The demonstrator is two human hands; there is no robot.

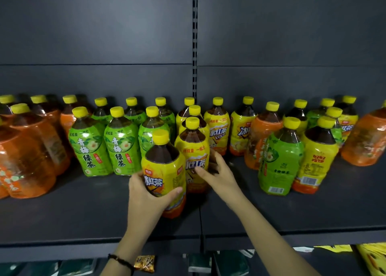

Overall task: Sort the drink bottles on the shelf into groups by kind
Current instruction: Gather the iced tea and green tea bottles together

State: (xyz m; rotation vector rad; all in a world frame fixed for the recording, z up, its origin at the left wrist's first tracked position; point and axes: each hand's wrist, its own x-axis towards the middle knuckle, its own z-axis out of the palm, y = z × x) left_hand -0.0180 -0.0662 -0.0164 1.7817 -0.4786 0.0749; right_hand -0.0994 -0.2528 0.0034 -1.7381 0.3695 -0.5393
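Note:
My left hand (pixel 146 194) grips a yellow-label iced tea bottle (pixel 165 171) near the shelf's front middle. My right hand (pixel 217 171) wraps the side of the yellow bottle behind it (pixel 194 148), fingers on its label. More yellow bottles (pixel 218 127) stand in a row behind. Green-label tea bottles (pixel 89 148) form a group to the left. Orange-label bottles (pixel 31 150) crowd the far left. On the right, green (pixel 279 158), yellow (pixel 317 158) and orange (pixel 263 135) bottles stand mixed together.
The dark grey shelf (pixel 94 209) has bare room along its front edge. A slotted upright (pixel 194 46) splits the back panel. Below, a lower shelf holds packets (pixel 145 263) and yellow bags (pixel 371 259) at the right.

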